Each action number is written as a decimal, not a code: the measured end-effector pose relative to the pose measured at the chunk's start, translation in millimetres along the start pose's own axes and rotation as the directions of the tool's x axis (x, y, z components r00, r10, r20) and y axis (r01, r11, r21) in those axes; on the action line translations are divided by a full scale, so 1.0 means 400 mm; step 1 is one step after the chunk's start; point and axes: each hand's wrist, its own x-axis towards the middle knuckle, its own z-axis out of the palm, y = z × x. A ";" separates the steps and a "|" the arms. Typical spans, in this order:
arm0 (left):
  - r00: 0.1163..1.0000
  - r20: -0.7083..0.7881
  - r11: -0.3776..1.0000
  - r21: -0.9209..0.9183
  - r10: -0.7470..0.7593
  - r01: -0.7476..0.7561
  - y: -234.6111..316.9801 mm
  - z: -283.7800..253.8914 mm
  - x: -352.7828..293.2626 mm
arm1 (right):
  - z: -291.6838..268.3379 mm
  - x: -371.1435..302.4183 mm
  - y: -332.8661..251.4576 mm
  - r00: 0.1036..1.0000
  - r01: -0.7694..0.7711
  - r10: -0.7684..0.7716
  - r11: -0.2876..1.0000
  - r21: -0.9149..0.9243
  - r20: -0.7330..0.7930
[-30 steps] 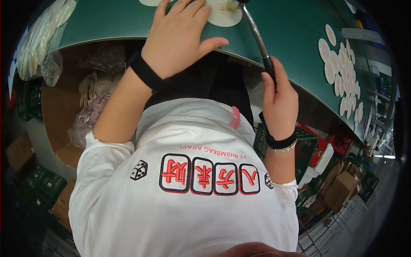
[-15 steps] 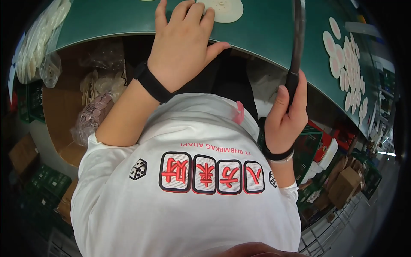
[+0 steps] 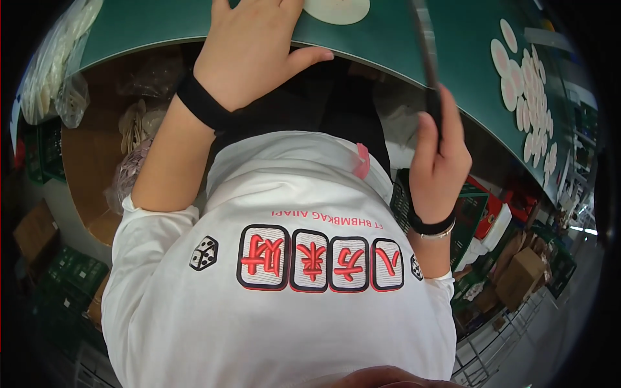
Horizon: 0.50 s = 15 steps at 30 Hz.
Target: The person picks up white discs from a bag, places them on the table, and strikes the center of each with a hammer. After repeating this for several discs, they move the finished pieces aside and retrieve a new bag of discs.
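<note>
Left hand, top centre, had shifted left; fingertips cropped, couldn't tell its grip. Disc sat right of it, top edge. Hammer, upper right, had swung clear: no hit under way, I judged. Right hand clamped its handle.

Wht shirt bears 4 lg red framed chars + sm red lettering

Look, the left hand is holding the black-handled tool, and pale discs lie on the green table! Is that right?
Not quite: the head view shows the right hand holding the black-handled tool. Pale discs do lie on the green table.
</note>
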 end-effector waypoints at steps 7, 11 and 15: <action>0.937 0.241 0.883 0.454 -0.253 0.122 0.106 -0.041 0.063 | 0.033 -0.034 -0.009 0.995 0.047 -0.037 0.993 -0.105 0.088; 0.981 0.103 0.925 0.361 -0.167 0.120 0.031 0.002 -0.018 | -0.002 -0.049 -0.046 0.992 0.083 -0.076 0.994 0.068 -0.103; 0.994 -0.067 0.974 0.207 -0.081 0.093 0.007 0.026 -0.058 | 0.062 -0.044 -0.031 0.989 0.005 0.009 0.996 -0.093 0.147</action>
